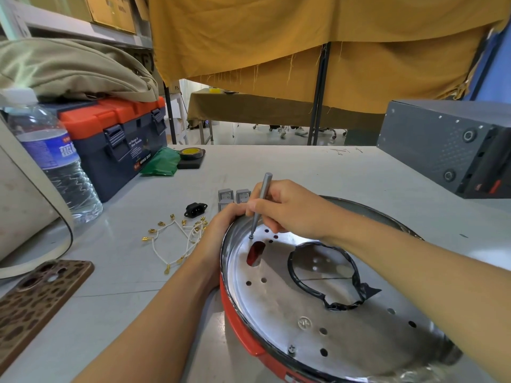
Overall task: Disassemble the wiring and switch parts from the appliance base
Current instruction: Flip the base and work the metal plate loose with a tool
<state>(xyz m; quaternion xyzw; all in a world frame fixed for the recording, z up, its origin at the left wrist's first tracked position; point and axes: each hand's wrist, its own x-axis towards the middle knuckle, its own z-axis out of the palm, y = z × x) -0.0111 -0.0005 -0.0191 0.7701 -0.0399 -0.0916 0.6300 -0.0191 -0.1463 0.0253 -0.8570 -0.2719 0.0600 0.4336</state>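
The round appliance base [318, 322], red outside with a shiny metal plate pierced by holes, lies at the table's front right. My right hand [287, 208] grips a grey metal screwdriver [261, 200] upright, its tip on a screw [251, 237] near the plate's far-left rim. My left hand [221, 230] holds the base's left rim, fingers curled over the edge. A black taped ring [323, 275] sits around a large opening in the plate. Loose white wires with brass terminals [177, 239], a black power socket [195, 209] and grey switches [233, 195] lie on the table to the left.
A blue and orange toolbox [116, 139] and a water bottle [55, 161] stand at the left. A phone in a patterned case [38, 297] lies front left. Tape roll [190, 153] and a green bag [161, 163] sit farther back. A dark metal box [448, 145] occupies the right.
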